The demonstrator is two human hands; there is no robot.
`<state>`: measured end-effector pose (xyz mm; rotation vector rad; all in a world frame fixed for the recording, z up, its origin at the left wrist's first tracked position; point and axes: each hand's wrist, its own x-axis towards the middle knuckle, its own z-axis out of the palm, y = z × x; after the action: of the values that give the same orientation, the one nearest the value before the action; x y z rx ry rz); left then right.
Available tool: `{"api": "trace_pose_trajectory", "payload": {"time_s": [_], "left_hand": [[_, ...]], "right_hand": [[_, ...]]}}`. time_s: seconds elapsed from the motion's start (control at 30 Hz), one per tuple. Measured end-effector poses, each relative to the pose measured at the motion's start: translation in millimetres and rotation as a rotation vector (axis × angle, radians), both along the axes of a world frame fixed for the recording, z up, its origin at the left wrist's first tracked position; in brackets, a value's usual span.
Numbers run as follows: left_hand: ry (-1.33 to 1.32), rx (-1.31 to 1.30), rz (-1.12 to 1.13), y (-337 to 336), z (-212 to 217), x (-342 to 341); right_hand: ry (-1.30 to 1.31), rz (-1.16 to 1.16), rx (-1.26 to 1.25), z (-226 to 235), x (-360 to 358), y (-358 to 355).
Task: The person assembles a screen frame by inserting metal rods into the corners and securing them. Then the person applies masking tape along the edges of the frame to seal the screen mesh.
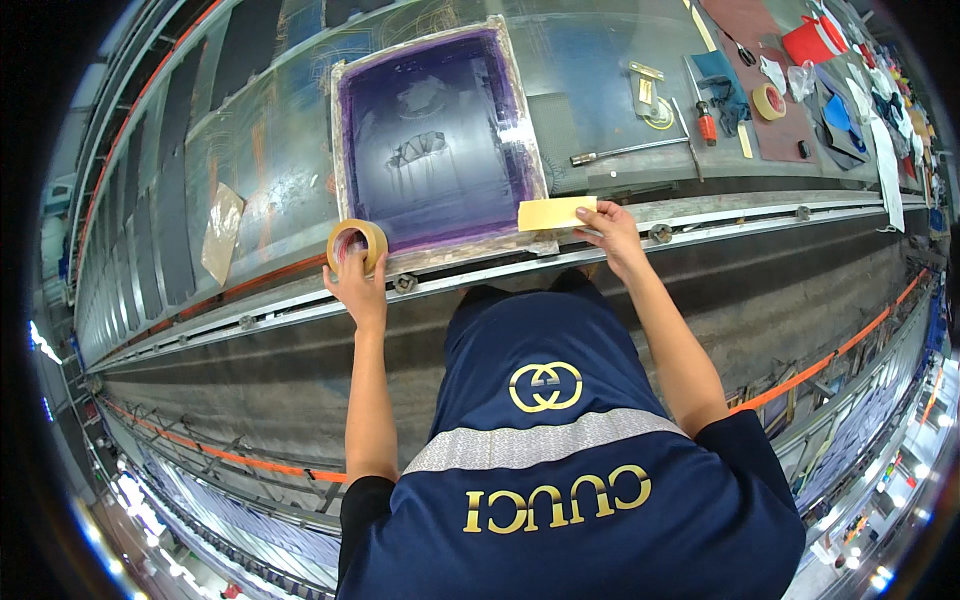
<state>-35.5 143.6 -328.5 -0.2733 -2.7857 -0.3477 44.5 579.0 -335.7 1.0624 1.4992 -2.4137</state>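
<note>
My left hand [358,290] grips a roll of tan tape [376,240] at the near left corner of a framed screen printing screen [341,150]. Its mesh is purple with a dark patterned patch in the middle. In my right hand [612,235], a short strip of yellow tape [550,214] is pinched between thumb and fingers. That strip stretches left over the screen's near right corner; whether it touches the frame I cannot tell.
A metal rail [700,222] runs along the table's near edge. Right of the screen lie a long metal rod tool [630,150], a red-handled screwdriver [706,125], another tape roll [769,102] and a red bucket [812,42]. A clear plastic sheet [222,235] lies at left.
</note>
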Motion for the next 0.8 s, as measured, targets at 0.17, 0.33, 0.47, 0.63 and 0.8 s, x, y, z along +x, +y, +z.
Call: {"api": "trace_pose_trajectory", "payload": {"time_s": [0.17, 0.33, 0.47, 0.63, 0.8], "left_hand": [[0.099, 0.054, -0.006, 35, 17, -1], [0.001, 0.216, -0.374, 104, 41, 16], [-0.098, 0.294, -0.617, 155, 39, 27], [-0.164, 0.222, -0.799, 198, 29, 23], [-0.258, 0.118, -0.782, 206, 6, 24]], "right_hand": [[-0.045, 0.021, 0.012, -11, 0, -4], [-0.054, 0.019, 0.046, -9, 0, -9], [-0.053, 0.024, 0.055, -10, 1, -14], [-0.057, 0.023, 0.069, -14, 0, -14], [0.032, 0.052, 0.208, -2, 3, -19]]}}
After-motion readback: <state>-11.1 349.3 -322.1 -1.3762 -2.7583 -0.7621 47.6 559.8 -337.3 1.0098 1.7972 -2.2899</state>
